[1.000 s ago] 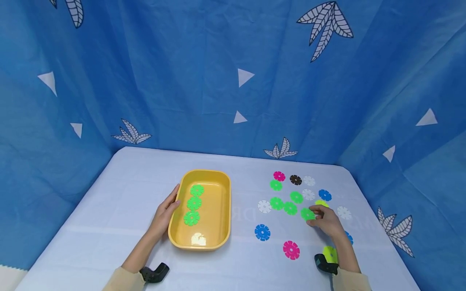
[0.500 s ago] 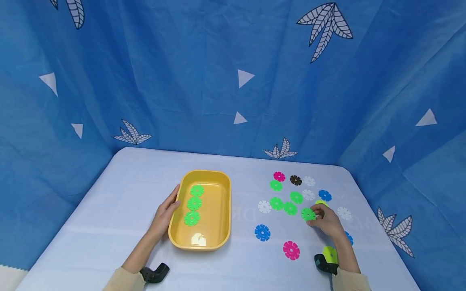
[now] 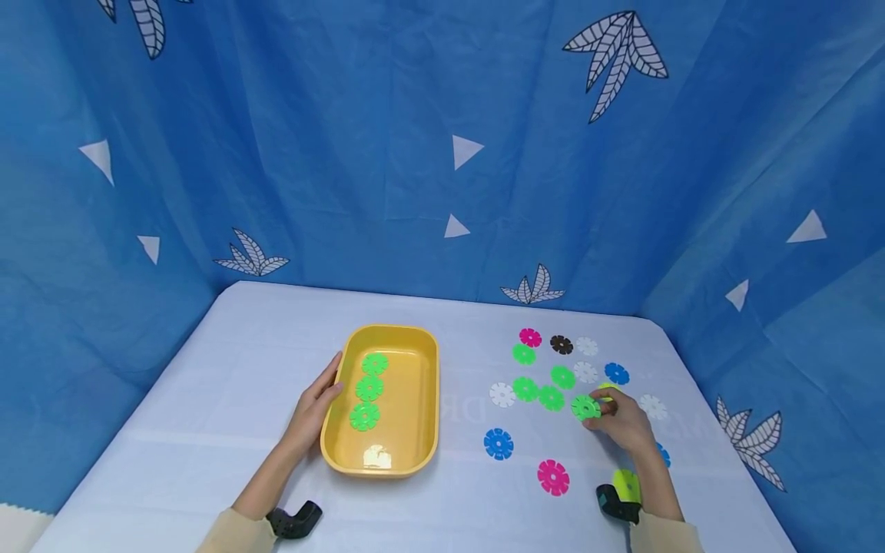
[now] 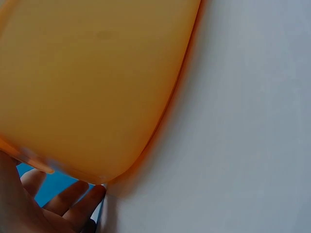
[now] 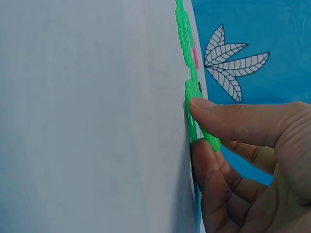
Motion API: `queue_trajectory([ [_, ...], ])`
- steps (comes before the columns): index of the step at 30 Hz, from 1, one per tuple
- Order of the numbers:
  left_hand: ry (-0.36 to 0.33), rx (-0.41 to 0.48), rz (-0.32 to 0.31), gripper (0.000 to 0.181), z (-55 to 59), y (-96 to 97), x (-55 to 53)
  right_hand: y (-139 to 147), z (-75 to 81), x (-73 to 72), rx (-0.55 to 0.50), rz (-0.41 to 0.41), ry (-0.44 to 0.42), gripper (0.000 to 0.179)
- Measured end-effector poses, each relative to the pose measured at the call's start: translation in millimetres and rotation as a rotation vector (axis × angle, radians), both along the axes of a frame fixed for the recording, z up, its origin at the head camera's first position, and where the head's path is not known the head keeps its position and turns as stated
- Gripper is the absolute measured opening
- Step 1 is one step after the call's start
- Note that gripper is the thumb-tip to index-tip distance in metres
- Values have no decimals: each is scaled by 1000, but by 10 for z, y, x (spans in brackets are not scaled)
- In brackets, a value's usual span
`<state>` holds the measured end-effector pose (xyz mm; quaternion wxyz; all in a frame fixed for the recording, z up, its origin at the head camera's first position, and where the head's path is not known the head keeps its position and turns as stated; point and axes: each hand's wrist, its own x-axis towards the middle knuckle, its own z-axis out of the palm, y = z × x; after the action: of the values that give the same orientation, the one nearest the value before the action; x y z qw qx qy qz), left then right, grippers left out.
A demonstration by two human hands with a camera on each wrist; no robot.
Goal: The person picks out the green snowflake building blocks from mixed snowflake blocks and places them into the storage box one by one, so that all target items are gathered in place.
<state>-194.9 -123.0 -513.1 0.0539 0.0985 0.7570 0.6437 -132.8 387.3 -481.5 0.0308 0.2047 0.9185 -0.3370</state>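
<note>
A yellow tray [image 3: 438, 399] stands on the table, with several flat, notched green discs [image 3: 369, 388] in a row along its left side. My left hand [image 3: 314, 407] holds its left side, thumb at the rim and fingers against the outer wall; the left wrist view shows the fingertips [image 4: 95, 194] right at the plastic. On the right, my right hand [image 3: 622, 418] pinches a green notched disc [image 3: 584, 407] between thumb and fingers. Seen from the right wrist, this disc [image 5: 192, 90] is tilted, close over the white tabletop, and the thumb hides part of it.
More notched discs lie scattered on the right of the table: green [image 3: 551, 398], blue [image 3: 498, 444], pink [image 3: 553, 477], white [image 3: 502, 394] and dark brown [image 3: 561, 344]. A yellow-green piece [image 3: 626, 485] lies beside the right wrist. A blue curtain [image 3: 387, 153] borders the table.
The right fingers have tucked in behind the green disc, and more of its face now shows. My left hand and the tray have stayed in place.
</note>
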Motion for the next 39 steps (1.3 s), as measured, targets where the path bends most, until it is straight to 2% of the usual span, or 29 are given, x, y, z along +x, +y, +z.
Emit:
queue_trajectory([
  [4,-6,5,1,54,9,6,16,12,11,26,-53,-46,3,55],
  [12,-6,0,-1,55,-18,9,3,66,41,50,-301,-122,12,53],
  [16,-8,10,-5,55,-18,9,-4,61,111,70,-345,-136,25,54],
  [26,-4,8,-2,54,32,7,13,-140,300,43,-368,-21,83,53],
  [33,-3,16,-8,54,-1,8,3,-529,373,-60,-388,29,103,51],
  [39,-6,15,-6,54,-8,4,4,-885,443,-177,-462,101,139,47],
])
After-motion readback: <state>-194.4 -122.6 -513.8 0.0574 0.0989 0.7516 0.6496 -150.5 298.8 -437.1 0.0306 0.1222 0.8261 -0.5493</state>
